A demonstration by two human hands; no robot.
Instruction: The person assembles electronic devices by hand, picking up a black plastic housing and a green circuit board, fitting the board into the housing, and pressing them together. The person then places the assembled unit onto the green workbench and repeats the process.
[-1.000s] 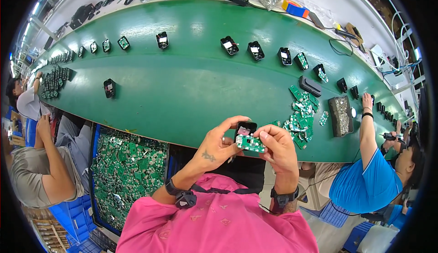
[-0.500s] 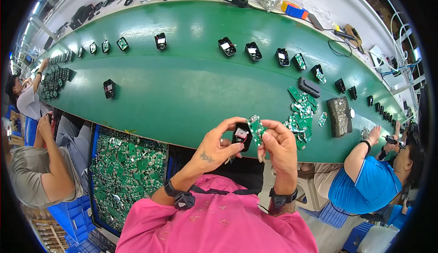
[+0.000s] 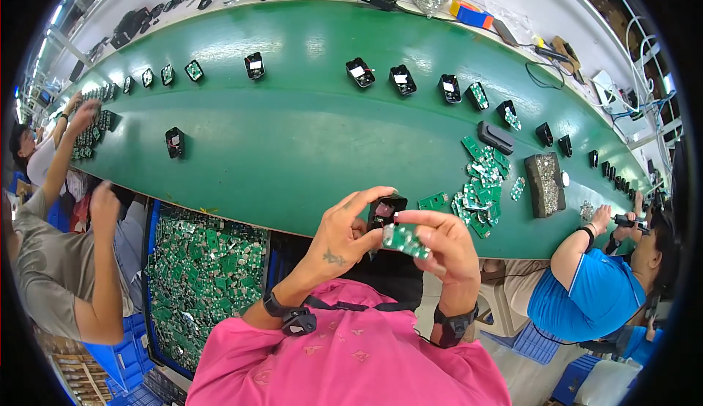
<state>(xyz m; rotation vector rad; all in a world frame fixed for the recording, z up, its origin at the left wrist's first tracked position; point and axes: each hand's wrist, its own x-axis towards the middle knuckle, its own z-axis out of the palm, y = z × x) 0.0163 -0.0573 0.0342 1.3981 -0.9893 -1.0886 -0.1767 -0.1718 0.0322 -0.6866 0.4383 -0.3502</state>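
Observation:
Near the table's front edge, my left hand [image 3: 338, 239] is closed around a small open black casing [image 3: 387, 205], with something pinkish inside it. Close beside the casing, my right hand [image 3: 445, 243] pinches a green circuit board [image 3: 405, 240] between thumb and fingers. The board is tilted sideways, slightly blurred, and partly in front of the casing; whether they touch I cannot tell. Another green board [image 3: 433, 201] lies on the table just beyond my right hand. To its right is a loose pile of green boards [image 3: 483, 186].
Open black casings [image 3: 402, 80] stand in a row along the green table [image 3: 293, 142]; another casing [image 3: 174, 142] sits nearer left. A dark block [image 3: 544, 186] and black oblong case [image 3: 496, 139] lie right. A blue-rimmed bin of boards [image 3: 205, 281] is left. Co-workers sit on both sides.
The board in my right hand has swung from upright to sideways and come lower. My left hand has tilted the casing slightly. At the left, a co-worker's arm has reached forward over the table.

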